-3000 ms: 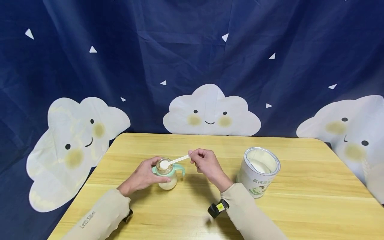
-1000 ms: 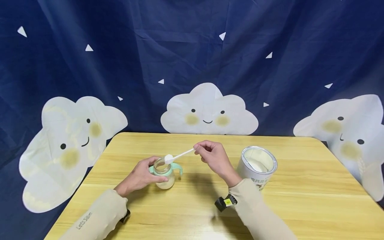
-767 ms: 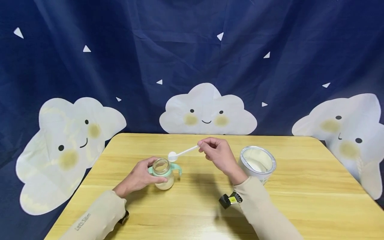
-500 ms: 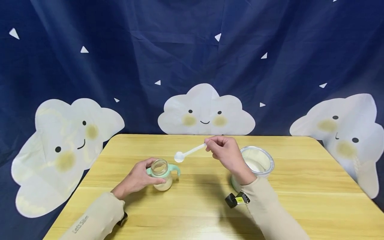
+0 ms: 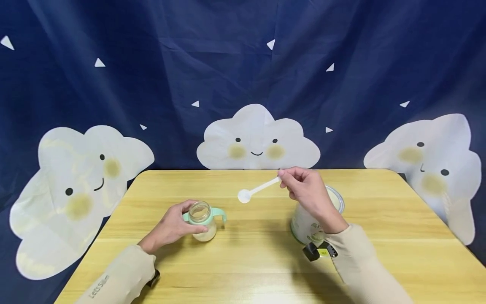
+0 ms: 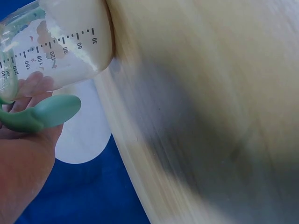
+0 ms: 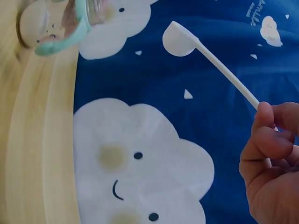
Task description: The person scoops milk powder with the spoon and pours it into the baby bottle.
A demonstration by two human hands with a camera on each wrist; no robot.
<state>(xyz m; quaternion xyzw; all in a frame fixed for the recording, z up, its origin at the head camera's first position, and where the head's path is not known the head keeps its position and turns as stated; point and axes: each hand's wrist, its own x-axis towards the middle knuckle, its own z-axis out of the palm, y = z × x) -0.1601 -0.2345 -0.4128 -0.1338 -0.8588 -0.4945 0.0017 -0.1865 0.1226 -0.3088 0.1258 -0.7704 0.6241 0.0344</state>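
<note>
My left hand [image 5: 176, 223] grips a clear baby bottle [image 5: 205, 234] round its upper body, with the thumb across the front. The bottle stands upright on the table without a lid; it has a mint-green collar and handles, and pale contents low inside. In the left wrist view, the bottle's wall [image 6: 70, 56] shows a printed scale. My right hand [image 5: 308, 192] pinches the handle end of a white measuring scoop [image 5: 244, 196], held in the air right of the bottle. Whether powder lies in the scoop, I cannot tell. Behind that hand stands a tin of pale powder [image 5: 306, 226], partly hidden.
The wooden table [image 5: 247, 261] reaches back to a dark blue curtain [image 5: 235, 63] printed with smiling clouds. A strapped wrist device [image 5: 319, 252] sits at the right cuff, close in front of the tin in the head view.
From above the bottle's mouth, my right hand has carried the scoop rightward, and it now overlaps the tin in the head view. The left hand keeps its hold on the bottle.
</note>
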